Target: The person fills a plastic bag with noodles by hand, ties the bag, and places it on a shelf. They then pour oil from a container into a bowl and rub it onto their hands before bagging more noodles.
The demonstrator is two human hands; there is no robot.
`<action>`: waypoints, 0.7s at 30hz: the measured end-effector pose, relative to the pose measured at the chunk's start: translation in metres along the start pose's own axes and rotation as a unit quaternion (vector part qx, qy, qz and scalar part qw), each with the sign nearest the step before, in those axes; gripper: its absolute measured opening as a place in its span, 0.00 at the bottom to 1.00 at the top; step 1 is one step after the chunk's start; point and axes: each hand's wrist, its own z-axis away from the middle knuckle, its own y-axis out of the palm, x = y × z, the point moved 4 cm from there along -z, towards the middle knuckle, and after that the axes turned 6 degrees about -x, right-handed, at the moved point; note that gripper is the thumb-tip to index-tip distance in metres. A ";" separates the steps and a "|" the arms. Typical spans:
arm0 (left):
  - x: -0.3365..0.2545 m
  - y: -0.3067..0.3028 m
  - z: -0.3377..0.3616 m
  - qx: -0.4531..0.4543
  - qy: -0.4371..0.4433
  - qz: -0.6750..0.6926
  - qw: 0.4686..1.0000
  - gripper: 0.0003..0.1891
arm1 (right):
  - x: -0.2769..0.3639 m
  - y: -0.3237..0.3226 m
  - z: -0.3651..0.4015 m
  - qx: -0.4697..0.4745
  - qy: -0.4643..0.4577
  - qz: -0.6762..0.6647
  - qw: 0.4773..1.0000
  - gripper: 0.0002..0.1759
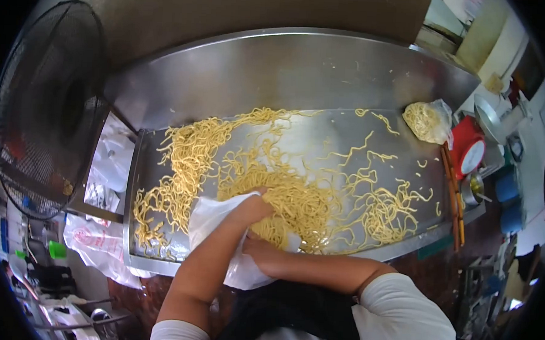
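A large heap of yellow noodles (301, 208) lies on a metal tray table (347, 128) in front of me. My left hand (254, 209) reaches into the near left side of this heap, its fingers mostly hidden among the noodles. A white plastic bag (211, 215) spreads around and beneath my left wrist. Lower down, my right hand (261, 253) is closed on the bag at the near edge of the heap, and some noodles lie between my two hands. More noodles (191, 151) form a long pile on the left, and a looser cluster (387, 217) lies to the right.
A filled clear bag of noodles (425, 123) sits at the back right, beside a red dial scale (468, 148). Long wooden sticks (452, 196) lie along the right edge. A caged fan (50, 108) stands at the left, above a printed plastic bag (96, 247).
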 end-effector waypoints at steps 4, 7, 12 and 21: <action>0.031 -0.032 0.022 -0.071 0.047 0.475 0.876 0.36 | 0.157 -0.005 0.007 0.205 0.086 0.443 0.868 0.27; 0.008 -0.076 0.096 -0.097 0.071 0.596 0.794 0.35 | 0.226 -0.025 0.002 -0.022 -0.208 0.514 0.832 0.35; 0.028 -0.116 0.176 -0.116 0.140 0.650 0.738 0.34 | 0.135 -0.059 -0.036 0.028 -0.071 0.588 0.805 0.33; 0.065 -0.104 0.218 -0.226 -0.022 0.314 0.922 0.25 | 0.211 -0.008 -0.066 0.013 -0.064 0.513 0.856 0.18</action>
